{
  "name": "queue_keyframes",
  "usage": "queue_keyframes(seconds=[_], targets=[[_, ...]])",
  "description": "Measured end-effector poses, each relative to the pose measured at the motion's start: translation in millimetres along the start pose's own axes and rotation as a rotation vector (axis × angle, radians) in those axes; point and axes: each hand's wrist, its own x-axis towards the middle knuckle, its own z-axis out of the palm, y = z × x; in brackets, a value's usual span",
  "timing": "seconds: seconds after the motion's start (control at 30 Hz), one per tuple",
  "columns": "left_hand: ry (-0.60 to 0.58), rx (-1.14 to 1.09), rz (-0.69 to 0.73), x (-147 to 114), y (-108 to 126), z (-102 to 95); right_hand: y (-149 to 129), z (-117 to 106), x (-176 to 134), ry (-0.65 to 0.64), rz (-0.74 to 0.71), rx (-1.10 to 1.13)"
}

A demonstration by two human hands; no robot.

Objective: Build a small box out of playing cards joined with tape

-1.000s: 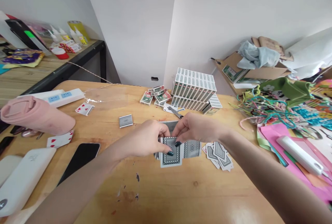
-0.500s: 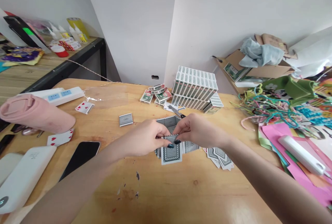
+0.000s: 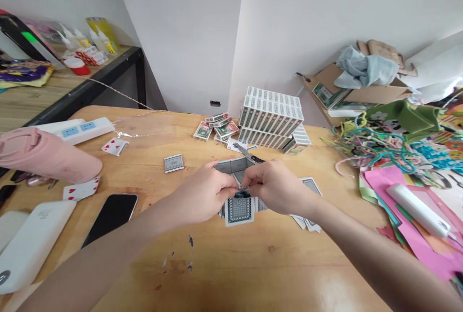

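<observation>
My left hand (image 3: pixel 204 191) and my right hand (image 3: pixel 277 186) meet at the middle of the table, their fingertips pinching the top edge of a grey-backed playing card (image 3: pixel 239 210). That card faces me, at the near side of a small box-like structure of joined cards (image 3: pixel 233 165). My hands cover much of the structure. Behind my right hand, scissors (image 3: pixel 249 153) with dark handles lie on a face-up card. Loose playing cards (image 3: pixel 311 186) are partly hidden beyond my right wrist. A separate grey-backed card (image 3: pixel 173 163) lies to the left, its edges seemingly folded.
Stacked card boxes (image 3: pixel 271 114) stand at the back, beside a small pile of card packs (image 3: pixel 217 128). Left are a phone (image 3: pixel 112 218), a pink roll (image 3: pixel 50 155), a power strip (image 3: pixel 87 130) and a white device (image 3: pixel 36 244). Coloured paper (image 3: pixel 415 225) and yarn (image 3: pixel 376 148) lie right.
Both hands have drawn closer together, with the fingertips now meeting along the card's top edge. My right hand covers more of the structure's right side. The view has shifted slightly.
</observation>
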Motion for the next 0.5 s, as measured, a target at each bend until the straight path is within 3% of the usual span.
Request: queue_keyframes(seconds=[0.17, 0.33, 0.4, 0.5], targets=[[0.112, 0.025, 0.139, -3.4, 4.8, 1.9, 4.7, -2.8, -1.6, 0.004, -0.078, 0.069], [0.268, 0.01, 0.165, -3.6, 8.5, 5.3, 7.1, -3.5, -2.3, 0.042, -0.118, 0.186], [0.26, -0.014, 0.152, -3.4, 6.8, 4.0, 7.3, -3.2, -2.6, 0.061, -0.112, 0.224], [0.142, -0.045, 0.13, -3.5, 0.9, -2.9, 8.2, -4.0, -3.1, 0.025, -0.099, 0.275]])
